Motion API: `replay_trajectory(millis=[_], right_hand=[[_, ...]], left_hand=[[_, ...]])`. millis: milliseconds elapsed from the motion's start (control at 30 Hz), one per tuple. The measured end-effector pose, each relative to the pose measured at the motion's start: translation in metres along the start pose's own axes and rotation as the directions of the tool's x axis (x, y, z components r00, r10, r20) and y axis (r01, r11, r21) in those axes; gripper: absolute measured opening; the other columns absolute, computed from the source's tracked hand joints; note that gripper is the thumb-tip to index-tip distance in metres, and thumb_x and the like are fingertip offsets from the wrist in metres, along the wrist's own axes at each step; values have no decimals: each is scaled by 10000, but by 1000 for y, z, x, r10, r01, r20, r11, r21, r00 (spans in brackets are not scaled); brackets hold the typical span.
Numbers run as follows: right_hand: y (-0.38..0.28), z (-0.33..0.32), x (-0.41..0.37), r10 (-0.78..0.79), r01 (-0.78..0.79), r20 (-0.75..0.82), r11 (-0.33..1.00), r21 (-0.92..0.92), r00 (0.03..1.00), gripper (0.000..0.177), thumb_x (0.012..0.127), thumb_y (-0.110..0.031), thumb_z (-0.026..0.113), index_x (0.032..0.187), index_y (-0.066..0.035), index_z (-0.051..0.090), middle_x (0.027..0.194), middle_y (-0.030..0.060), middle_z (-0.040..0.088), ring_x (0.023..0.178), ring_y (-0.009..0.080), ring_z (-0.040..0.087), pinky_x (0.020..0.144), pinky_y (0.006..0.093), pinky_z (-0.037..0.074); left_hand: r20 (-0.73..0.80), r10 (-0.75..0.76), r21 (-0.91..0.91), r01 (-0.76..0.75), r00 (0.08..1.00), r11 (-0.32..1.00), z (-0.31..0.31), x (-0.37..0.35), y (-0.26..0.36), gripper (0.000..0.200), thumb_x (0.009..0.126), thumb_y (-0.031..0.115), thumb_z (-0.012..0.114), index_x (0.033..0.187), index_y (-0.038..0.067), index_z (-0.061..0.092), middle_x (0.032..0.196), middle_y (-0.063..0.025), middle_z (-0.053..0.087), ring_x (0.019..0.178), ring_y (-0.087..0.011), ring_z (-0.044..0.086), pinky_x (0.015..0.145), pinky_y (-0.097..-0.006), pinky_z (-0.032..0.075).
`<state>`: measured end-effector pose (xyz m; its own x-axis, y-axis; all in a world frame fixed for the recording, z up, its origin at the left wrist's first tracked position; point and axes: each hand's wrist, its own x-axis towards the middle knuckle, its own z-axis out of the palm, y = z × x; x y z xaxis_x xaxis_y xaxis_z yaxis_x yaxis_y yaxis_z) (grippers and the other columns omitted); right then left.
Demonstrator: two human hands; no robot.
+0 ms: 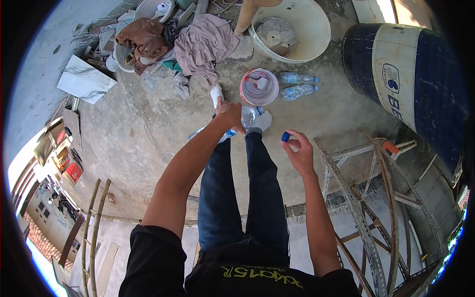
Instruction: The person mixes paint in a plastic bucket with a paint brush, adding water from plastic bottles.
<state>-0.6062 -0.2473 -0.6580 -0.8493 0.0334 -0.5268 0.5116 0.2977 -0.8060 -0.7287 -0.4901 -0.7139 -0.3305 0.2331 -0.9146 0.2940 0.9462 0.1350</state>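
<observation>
Left hand (pixel 229 116) grips a clear plastic bottle (pixel 249 118); right hand (pixel 300 152) pinches a blue bottle cap (pixel 286 137). Beyond the left fingers, a bucket (pixel 271 93) holds pale matter (pixel 259 83).

At least four bottles (pixel 299 92), one loose blue cap (pixel 285 136), one drum (pixel 396 74) and two bamboo poles (pixel 103 208) show.

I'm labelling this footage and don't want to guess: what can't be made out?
All in the head view:
Left hand: some fingers on the clear bottle are hidden by the hand itself.
Second bottle: partly hidden by the left forearm.
Blue cap: its inside faces out of sight.
Two lying bottles: label print too small to read.
Large white tub: cut off by the top edge.
</observation>
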Motion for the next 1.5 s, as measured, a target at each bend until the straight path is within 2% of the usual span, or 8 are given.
replay_trajectory(millis=[267,867,1500], right_hand=[[3,3,-1,23,-23,2,1000,2,1000,371,821,-19,730,1176,-13,623,1097,115,621,867,177,689,826,298,543],[9,4,-4,13,-13,-15,1000,11,1000,363,821,-27,732,1168,-14,626,1078,116,633,854,178,694,787,295,539],[13,0,-1,31,-31,-20,1000,5,999,373,814,-34,738,1169,-25,624,1072,113,633,836,175,694,760,293,534]], left_hand=[[2,7,-10,-7,1000,1000,-2,0,4,857,556,539,782,1237,66,564,1124,-156,680,1165,-331,596,1130,-510,191],[-60,-60,62,64,996,996,0,10,18,837,579,551,772,1222,56,566,1114,-121,681,1121,-316,615,1090,-458,233],[-13,-71,59,71,997,996,-10,13,21,845,593,553,767,1234,45,553,1129,-119,674,1150,-306,592,1082,-446,229]])
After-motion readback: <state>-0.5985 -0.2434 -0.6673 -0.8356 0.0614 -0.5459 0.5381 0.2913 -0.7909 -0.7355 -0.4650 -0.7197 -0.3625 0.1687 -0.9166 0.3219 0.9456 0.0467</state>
